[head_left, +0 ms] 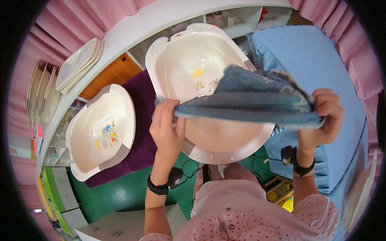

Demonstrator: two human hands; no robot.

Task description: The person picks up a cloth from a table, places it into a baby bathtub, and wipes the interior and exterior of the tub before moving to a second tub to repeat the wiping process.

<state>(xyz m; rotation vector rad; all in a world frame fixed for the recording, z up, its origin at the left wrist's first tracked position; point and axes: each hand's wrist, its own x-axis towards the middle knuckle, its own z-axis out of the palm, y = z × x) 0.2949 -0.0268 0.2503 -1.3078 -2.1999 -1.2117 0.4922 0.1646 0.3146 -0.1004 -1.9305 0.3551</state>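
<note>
A blue towel [249, 102] with a paler pattern is stretched sideways in front of me, above a large white baby bathtub [217, 156]. My left hand [165, 127] pinches the towel's left end between thumb and fingers. At its other end, my right hand [327, 114] is closed round a bunched edge. The cloth's middle rises in a fold toward the far side and hides part of the tub. Small printed pictures show on the tub's inner floor; whether it holds water I cannot tell.
A second white baby bathtub [129, 134] sits at the left on a purple cloth [141, 100]. To the right lies a blue padded surface [313, 52] with ruffled edges. White tubs or trays [78, 64] are stacked at the far left, near pink curtains [92, 16] and a curved white shelf [132, 27].
</note>
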